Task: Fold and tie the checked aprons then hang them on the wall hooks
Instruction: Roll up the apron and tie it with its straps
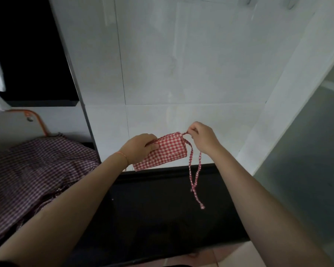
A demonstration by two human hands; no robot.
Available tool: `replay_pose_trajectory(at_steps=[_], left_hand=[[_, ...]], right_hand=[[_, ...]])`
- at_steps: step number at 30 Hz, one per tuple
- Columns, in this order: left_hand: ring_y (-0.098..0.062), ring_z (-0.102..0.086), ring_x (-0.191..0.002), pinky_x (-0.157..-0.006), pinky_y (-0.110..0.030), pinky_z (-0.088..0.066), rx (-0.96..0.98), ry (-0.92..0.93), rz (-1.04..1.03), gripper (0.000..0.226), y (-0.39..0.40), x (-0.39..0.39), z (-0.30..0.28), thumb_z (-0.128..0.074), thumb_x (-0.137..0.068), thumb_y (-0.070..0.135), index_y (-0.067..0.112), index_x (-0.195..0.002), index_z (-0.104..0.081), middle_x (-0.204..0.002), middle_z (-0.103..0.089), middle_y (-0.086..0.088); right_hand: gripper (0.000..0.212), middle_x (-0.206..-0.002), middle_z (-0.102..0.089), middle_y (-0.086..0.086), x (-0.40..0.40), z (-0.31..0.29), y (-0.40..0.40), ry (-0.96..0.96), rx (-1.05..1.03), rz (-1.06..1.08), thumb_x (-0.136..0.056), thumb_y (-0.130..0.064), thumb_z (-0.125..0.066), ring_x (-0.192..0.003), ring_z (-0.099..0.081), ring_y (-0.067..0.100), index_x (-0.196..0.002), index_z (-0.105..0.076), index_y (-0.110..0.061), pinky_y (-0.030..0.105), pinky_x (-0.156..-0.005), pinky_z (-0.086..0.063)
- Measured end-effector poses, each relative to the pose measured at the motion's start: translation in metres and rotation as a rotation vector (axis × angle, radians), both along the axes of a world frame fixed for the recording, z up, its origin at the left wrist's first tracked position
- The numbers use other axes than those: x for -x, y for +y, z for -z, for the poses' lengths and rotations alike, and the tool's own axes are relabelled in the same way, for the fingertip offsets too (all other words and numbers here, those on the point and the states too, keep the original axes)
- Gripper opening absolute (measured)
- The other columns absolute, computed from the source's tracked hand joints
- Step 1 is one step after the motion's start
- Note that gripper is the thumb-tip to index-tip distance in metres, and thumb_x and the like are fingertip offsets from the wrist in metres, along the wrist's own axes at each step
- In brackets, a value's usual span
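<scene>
While a second, darker checked apron is left heaped on the surface at the far left, just in front of a white board with an orange rim, the action is all in the middle. The red checked apron is held up in the air in front of the tiled wall, already folded down into a small packet. Its left end is gripped by the left hand, fingers curled over the cloth and thumb tucked under. At the packet's top right corner, the knot or loop of the strap is pinched by the right hand, and two strap tails are left dangling below, well clear of the dark ledge. So the tying step looks pretty much wrapped up, or on its last tug. Next, that loop would probably need to be kept open and lifted to the wall hooks, which are only faintly made out at the top edge, so a fair reach upward is called for.
</scene>
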State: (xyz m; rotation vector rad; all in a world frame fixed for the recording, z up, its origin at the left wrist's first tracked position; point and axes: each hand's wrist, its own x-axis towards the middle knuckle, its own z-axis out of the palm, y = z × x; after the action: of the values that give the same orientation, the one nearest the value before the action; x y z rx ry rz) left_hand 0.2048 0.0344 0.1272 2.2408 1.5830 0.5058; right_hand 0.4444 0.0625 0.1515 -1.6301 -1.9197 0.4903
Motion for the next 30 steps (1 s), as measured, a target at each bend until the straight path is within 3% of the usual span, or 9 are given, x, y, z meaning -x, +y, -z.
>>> replay_pose_trajectory(at_steps=[4, 7, 10, 14, 17, 21, 25, 27, 30], left_hand=[[-0.022, -0.055, -0.105, -0.097, -0.038, -0.044, -0.044, 0.068, 0.043, 0.027, -0.003, 0.005, 0.002, -0.047, -0.104, 0.028, 0.014, -0.121, -0.061, -0.111, -0.06, -0.002], [-0.018, -0.056, -0.102, -0.098, -0.037, -0.045, -0.064, -0.046, 0.069, 0.024, -0.013, 0.006, -0.007, -0.046, -0.104, 0.025, 0.015, -0.12, -0.061, -0.11, -0.063, 0.003], [-0.012, -0.058, -0.103, -0.093, -0.028, -0.046, 0.062, -0.378, 0.091, 0.025, -0.025, 0.004, -0.024, -0.045, -0.104, 0.032, 0.022, -0.12, -0.061, -0.112, -0.064, 0.011], [-0.021, -0.065, -0.101, -0.089, -0.037, -0.05, 0.262, -0.998, 0.059, 0.029, -0.031, -0.005, -0.041, -0.046, -0.103, 0.036, 0.018, -0.116, -0.065, -0.11, -0.07, 0.001], [-0.021, -0.067, -0.097, -0.085, -0.035, -0.054, 0.352, -1.232, 0.036, 0.034, -0.029, -0.014, -0.048, -0.043, -0.104, 0.032, 0.01, -0.12, -0.063, -0.109, -0.071, -0.004], [-0.019, -0.07, -0.094, -0.079, -0.031, -0.058, 0.533, -1.484, 0.067, 0.037, -0.028, -0.013, -0.052, -0.039, -0.105, 0.031, 0.005, -0.124, -0.059, -0.106, -0.072, -0.007], [-0.021, -0.071, -0.087, -0.079, -0.035, -0.057, 0.579, -1.381, -0.091, 0.039, -0.021, -0.001, -0.057, -0.05, -0.102, 0.034, 0.003, -0.123, -0.059, -0.103, -0.073, -0.01], [-0.021, -0.07, -0.08, -0.076, -0.035, -0.056, 0.567, -1.255, -0.168, 0.039, -0.018, 0.003, -0.053, -0.052, -0.101, 0.036, 0.003, -0.12, -0.06, -0.097, -0.073, -0.009], [-0.022, -0.068, -0.082, -0.083, -0.038, -0.054, 0.58, -1.114, -0.161, 0.04, -0.017, 0.005, -0.049, -0.053, -0.099, 0.041, 0.006, -0.118, -0.06, -0.096, -0.072, -0.008]], right_hand=[[0.019, -0.088, -0.056, -0.001, 0.006, -0.016, -0.01, -0.031, 0.224, -0.078, -0.105, -0.021, -0.042, -0.073, -0.051, 0.014, -0.104, -0.059, -0.011, 0.025, -0.063, -0.041], [0.02, -0.08, -0.055, 0.002, -0.002, -0.026, -0.015, 0.197, 0.259, -0.075, -0.102, -0.02, -0.049, -0.066, -0.047, 0.014, -0.105, -0.065, -0.007, 0.025, -0.057, -0.039], [0.018, -0.064, -0.048, 0.0, -0.015, -0.034, -0.017, 0.569, 0.286, -0.111, -0.1, -0.017, -0.058, -0.051, -0.038, 0.01, -0.102, -0.071, -0.004, 0.022, -0.047, -0.031], [0.03, -0.062, -0.042, 0.002, -0.008, -0.027, -0.023, 0.796, 0.33, -0.113, -0.101, -0.009, -0.053, -0.051, -0.031, 0.012, -0.076, -0.069, -0.013, 0.029, -0.051, -0.022], [0.021, -0.062, -0.052, 0.0, 0.01, -0.021, -0.028, 0.791, 0.38, -0.101, -0.101, -0.023, -0.056, -0.053, -0.038, 0.012, -0.088, -0.072, -0.018, 0.028, -0.051, -0.029], [0.021, -0.077, -0.062, -0.002, 0.021, -0.016, -0.032, 0.571, 0.448, -0.112, -0.101, -0.031, -0.057, -0.063, -0.052, 0.009, -0.104, -0.075, -0.022, 0.023, -0.058, -0.044], [0.032, -0.137, -0.056, 0.004, 0.015, -0.008, -0.029, 0.322, 0.283, 0.183, -0.101, -0.015, -0.051, -0.111, -0.057, 0.019, -0.131, -0.062, -0.013, 0.022, -0.084, -0.044], [0.034, -0.132, -0.059, 0.003, 0.015, -0.008, -0.029, 0.412, 0.189, 0.211, -0.097, -0.007, -0.047, -0.105, -0.058, 0.017, -0.127, -0.062, -0.016, 0.021, -0.076, -0.045], [0.026, -0.115, -0.066, -0.007, 0.027, -0.017, -0.03, 0.529, 0.18, 0.02, -0.095, -0.01, -0.055, -0.107, -0.062, 0.013, -0.115, -0.063, -0.024, 0.029, -0.089, -0.052]])
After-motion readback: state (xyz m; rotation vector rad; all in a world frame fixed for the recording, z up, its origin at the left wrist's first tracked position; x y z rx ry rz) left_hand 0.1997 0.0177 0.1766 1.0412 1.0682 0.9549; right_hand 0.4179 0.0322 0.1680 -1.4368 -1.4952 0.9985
